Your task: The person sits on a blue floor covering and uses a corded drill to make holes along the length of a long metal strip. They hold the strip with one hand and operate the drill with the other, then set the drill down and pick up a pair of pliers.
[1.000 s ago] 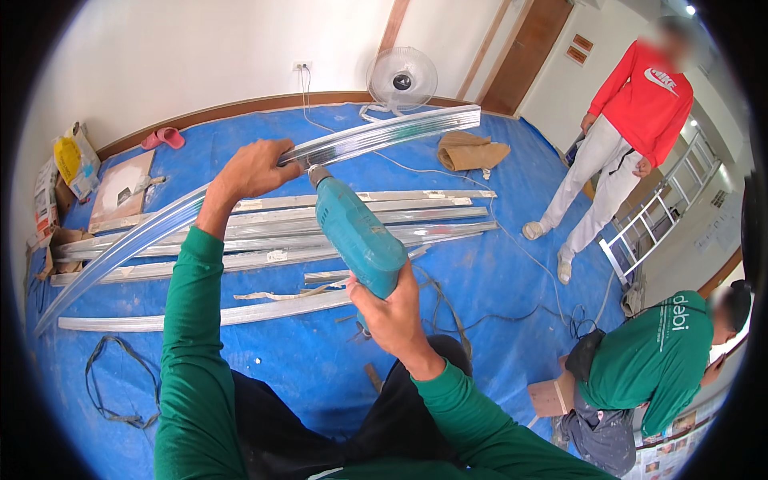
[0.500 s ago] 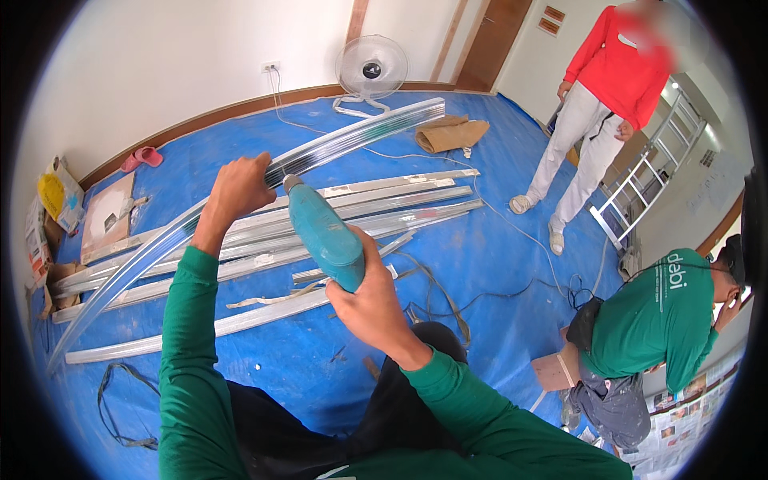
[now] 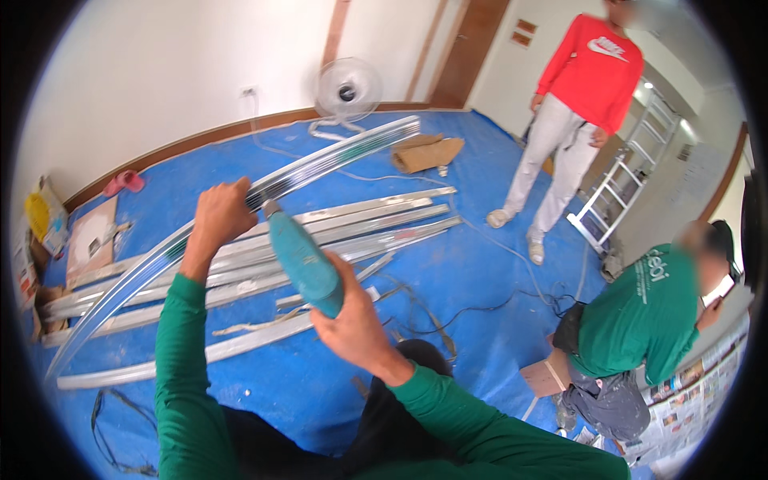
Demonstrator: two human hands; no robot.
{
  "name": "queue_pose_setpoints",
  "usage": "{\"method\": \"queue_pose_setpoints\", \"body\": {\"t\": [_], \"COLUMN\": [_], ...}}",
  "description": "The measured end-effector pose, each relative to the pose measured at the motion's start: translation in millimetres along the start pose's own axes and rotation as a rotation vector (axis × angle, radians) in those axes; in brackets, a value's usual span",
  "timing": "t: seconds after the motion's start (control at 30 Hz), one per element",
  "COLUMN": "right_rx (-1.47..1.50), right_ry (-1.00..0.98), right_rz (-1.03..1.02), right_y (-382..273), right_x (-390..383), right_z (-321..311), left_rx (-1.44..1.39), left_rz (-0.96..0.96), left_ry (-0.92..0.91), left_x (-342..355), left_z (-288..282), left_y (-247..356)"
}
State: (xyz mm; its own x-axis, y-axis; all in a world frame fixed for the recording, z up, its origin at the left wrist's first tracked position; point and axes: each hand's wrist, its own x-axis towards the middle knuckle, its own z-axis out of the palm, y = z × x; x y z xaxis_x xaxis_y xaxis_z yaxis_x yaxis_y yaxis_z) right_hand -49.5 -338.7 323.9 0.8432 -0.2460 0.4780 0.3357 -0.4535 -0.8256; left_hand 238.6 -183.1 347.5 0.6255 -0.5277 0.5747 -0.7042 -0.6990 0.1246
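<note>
My left hand [image 3: 224,212] is closed around a long shiny metal channel [image 3: 340,164], which slants from the lower left up to the right above the floor. A teal power drill [image 3: 302,262] sits in my right hand [image 3: 352,320], its fingers wrapped round the grip. The drill's nose points at the channel just beside my left hand; whether the tip touches the metal I cannot tell. Below the raised piece, several more metal channels [image 3: 320,232] lie side by side on the blue floor sheet [image 3: 472,296].
A fan [image 3: 346,93] stands by the far wall, near folded brown cardboard [image 3: 426,154]. One person in red [image 3: 596,68] stands at the right, beside a ladder [image 3: 628,176]. Nearer, a person in green [image 3: 644,316] crouches. Dark cables [image 3: 480,312] trail over the sheet; pink slippers [image 3: 124,182] lie at left.
The view has tilted, so the room sits lower and further left. Both hands keep their hold on channel and drill. The crouching person's head and arm have shifted slightly.
</note>
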Motion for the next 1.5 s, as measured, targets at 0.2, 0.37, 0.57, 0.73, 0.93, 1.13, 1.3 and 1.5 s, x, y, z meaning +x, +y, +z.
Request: {"method": "queue_pose_setpoints", "body": {"t": [0.2,0.37,0.57,0.73,0.93,1.13,1.3,1.5], "right_rx": [-0.032,-0.049,-0.097,-0.046,-0.009,0.001,-0.134,0.028], "right_ry": [-0.029,-0.027,-0.008,-0.04,-0.07,-0.063,0.024,-0.053], "right_rz": [0.027,0.057,-0.023,0.059,0.101,0.089,-0.103,0.111], "right_y": [1.3,0.3,1.1,-1.5,-6.6,-4.8,-1.0,-3.9], "right_x": [-1.1,-3.5,-2.9,-3.5,-3.6,-4.0,-3.0,-4.4], "right_z": [-1.0,-2.4,-3.3,-5.4,-7.9,-6.5,-4.7,-7.4], "left_rx": [-0.056,-0.066,-0.094,-0.095,-0.126,-0.144,-0.144,-0.139], "left_rz": [0.046,0.074,0.2,0.166,0.15,0.158,0.15,0.139], "left_ry": [-0.014,-0.068,0.033,-0.025,-0.023,-0.013,-0.031,-0.037], "left_x": [-2.4,-1.9,-3.2,-4.0,-4.3,-4.5,-5.0,-5.9], "left_z": [6.1,6.9,-3.7,-13.7,-14.8,-16.9,-19.4,-18.9], "left_y": [-0.6,-4.7,-1.5,4.3,6.0,5.6,6.8,7.4]}}
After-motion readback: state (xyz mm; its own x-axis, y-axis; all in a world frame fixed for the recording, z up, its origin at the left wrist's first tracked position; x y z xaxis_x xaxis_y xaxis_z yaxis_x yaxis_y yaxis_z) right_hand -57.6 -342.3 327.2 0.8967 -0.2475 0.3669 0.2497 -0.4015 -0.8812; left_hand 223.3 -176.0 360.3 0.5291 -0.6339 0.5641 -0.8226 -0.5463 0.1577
